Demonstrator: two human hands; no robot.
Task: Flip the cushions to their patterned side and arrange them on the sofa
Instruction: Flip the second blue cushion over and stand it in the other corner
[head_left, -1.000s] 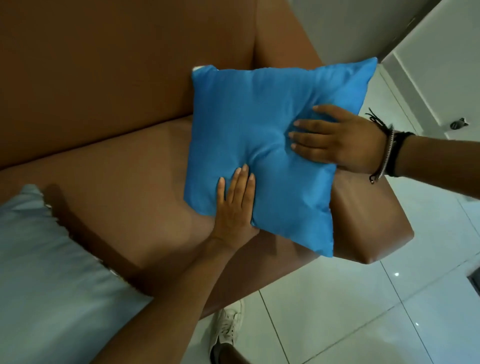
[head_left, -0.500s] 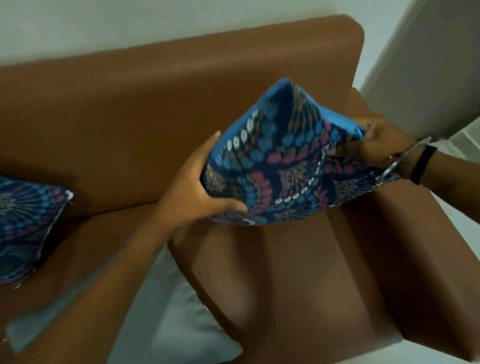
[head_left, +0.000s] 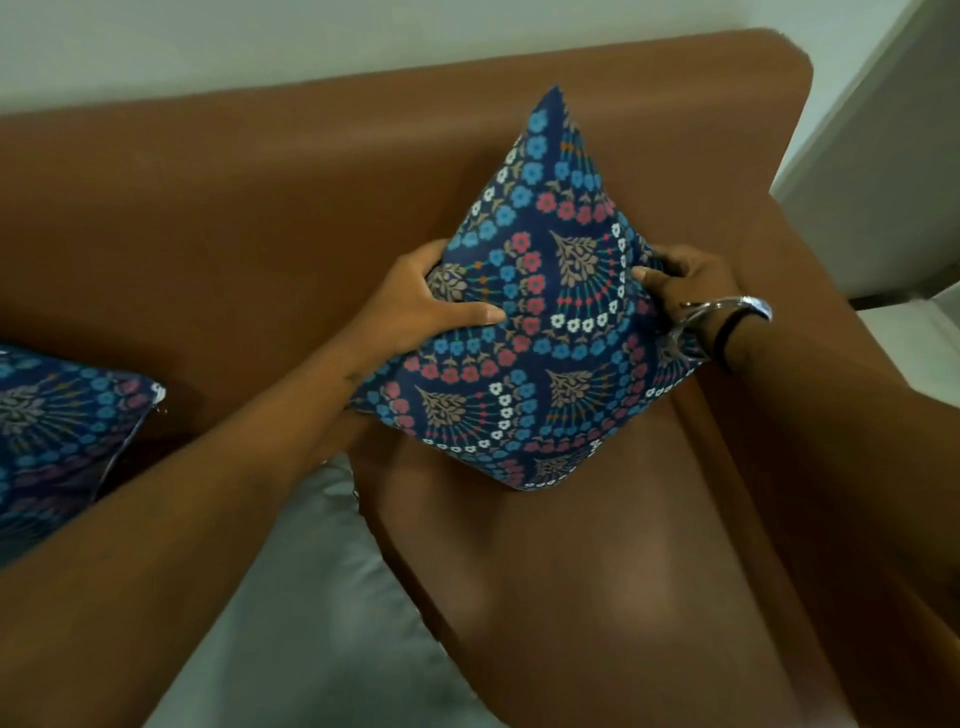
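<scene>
A cushion with a dark blue floral pattern (head_left: 550, 332) stands on one corner on the brown sofa seat (head_left: 597, 571), patterned side toward me, leaning toward the backrest (head_left: 260, 208). My left hand (head_left: 421, 301) grips its left edge. My right hand (head_left: 680, 280), with bracelets at the wrist, grips its right edge. A second patterned cushion (head_left: 57, 441) lies at the far left of the sofa. A plain pale grey cushion (head_left: 322, 613) lies on the seat below my left forearm, plain side up.
The sofa's right armrest (head_left: 831, 467) runs along the right side. A white wall (head_left: 311, 36) stands behind the backrest, and a pale door or panel (head_left: 893, 182) is at the upper right.
The cushion showed its plain blue side a second ago. Both hands turned it over, and it now stands patterned side out against the backrest.
</scene>
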